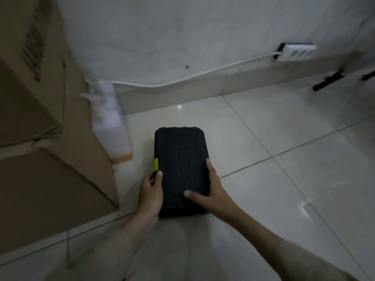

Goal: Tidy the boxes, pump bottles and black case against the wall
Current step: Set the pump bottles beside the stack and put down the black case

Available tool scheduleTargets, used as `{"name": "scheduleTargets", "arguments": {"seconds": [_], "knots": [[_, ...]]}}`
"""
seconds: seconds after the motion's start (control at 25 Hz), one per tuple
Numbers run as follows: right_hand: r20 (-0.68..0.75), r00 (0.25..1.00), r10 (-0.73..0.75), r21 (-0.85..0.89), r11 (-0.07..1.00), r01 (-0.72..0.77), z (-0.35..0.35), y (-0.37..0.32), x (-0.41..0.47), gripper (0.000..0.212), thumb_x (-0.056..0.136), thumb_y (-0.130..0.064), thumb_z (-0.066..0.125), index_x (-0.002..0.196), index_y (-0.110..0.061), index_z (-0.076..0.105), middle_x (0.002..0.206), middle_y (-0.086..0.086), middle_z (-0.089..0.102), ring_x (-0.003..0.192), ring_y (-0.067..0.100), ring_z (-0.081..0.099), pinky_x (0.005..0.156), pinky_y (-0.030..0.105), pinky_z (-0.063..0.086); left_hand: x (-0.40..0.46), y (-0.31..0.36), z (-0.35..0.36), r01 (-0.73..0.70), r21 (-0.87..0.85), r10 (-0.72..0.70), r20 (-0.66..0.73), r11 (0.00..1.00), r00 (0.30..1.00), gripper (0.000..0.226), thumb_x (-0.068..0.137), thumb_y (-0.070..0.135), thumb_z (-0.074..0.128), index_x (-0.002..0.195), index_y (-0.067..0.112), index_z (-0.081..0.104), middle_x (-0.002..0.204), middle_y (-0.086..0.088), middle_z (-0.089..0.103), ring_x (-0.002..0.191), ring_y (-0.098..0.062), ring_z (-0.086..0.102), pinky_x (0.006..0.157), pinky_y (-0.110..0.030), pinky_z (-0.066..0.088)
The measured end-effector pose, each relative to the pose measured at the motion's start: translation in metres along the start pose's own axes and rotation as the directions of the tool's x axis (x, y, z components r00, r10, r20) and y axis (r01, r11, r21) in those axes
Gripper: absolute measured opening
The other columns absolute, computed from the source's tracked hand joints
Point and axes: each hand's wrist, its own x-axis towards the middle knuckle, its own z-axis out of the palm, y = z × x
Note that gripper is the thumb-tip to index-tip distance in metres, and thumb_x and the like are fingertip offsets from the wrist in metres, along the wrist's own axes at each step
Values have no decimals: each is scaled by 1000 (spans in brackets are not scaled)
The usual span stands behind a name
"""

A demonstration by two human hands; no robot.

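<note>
A black ribbed case (pixel 180 159) with a yellow-green latch on its left edge lies flat on the tiled floor, its far end pointing at the wall. My left hand (pixel 151 191) grips its near left edge just below the latch. My right hand (pixel 209 189) holds the near right edge, thumb on the lid. Left of the case a translucent pump bottle (pixel 110 126) with a little orange liquid at the bottom stands against stacked cardboard boxes (pixel 40 122); it looks blurred, and whether a second bottle stands behind it I cannot tell.
A white wall with a skirting strip (pixel 182 92) runs across the back. A white cable (pixel 182 78) leads along it to a power strip (pixel 296 51) at the right. Dark objects (pixel 328 80) lie at the far right. Pale floor tiles (pixel 284 159) spread to the right.
</note>
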Motion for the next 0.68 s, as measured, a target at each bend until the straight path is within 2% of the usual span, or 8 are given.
{"name": "scheduleTargets", "arguments": {"seconds": [0.12,0.16,0.24,0.28,0.36,0.4,0.52,0.68], "knots": [[141,986,-94,-223,967,124,2,17,-7,123,59,-46,80,143,-42,-10,155,-8,-11,140,-2,-2,105,0,13,-12,-4,-9,-174,139,167,59,975,984,48,93,36,42,137,17,37,138,-8,47,126,-25,46,105,-42,40],[161,981,-110,-265,952,150,0,19,-7,122,60,-41,81,141,-44,-10,155,-6,-13,138,-5,-5,103,-2,11,-19,-6,-11,-280,215,258,122,936,958,57,91,41,45,142,23,29,146,-5,36,134,-23,36,111,-42,33],[167,976,-137,-322,928,186,-5,17,1,120,61,-37,82,135,-50,-11,156,-3,-11,143,4,-5,109,12,18,-30,-11,-11,-479,417,382,298,773,875,74,85,54,43,147,33,7,157,5,3,142,-13,5,119,-36,12],[173,975,-138,-339,921,191,-5,13,8,119,61,-38,82,133,-53,-11,157,-2,-10,145,10,-2,111,21,23,-29,-14,-12,-577,555,439,375,599,816,78,81,60,38,146,35,2,157,9,-7,141,-9,-5,117,-35,5],[197,973,-119,-383,904,188,-5,3,26,118,62,-38,81,132,-55,-12,157,1,-9,146,16,5,112,35,31,-18,-19,-15,-640,743,572,442,198,691,82,75,61,37,146,26,16,158,1,12,141,-14,3,116,-44,11],[204,973,-108,-409,894,185,-4,-3,36,118,62,-37,81,132,-55,-13,157,3,-9,146,19,9,111,40,34,-8,-21,-16,-606,791,595,448,83,667,83,73,59,44,144,19,25,153,-4,30,139,-19,14,115,-47,18],[179,981,-73,-482,863,152,7,-21,73,117,66,-32,80,137,-51,-11,157,10,-3,141,28,25,107,47,39,22,-11,-19,-513,858,581,402,31,708,98,56,47,78,135,8,35,139,-14,52,131,-26,37,104,-42,21],[107,991,-74,-593,795,124,23,-45,116,105,76,-28,72,141,-49,-8,144,14,24,120,33,47,97,50,45,53,10,-15,-373,928,583,306,-6,753,97,45,33,88,127,-1,49,128,-23,59,116,-33,59,101,-43,43]]}}
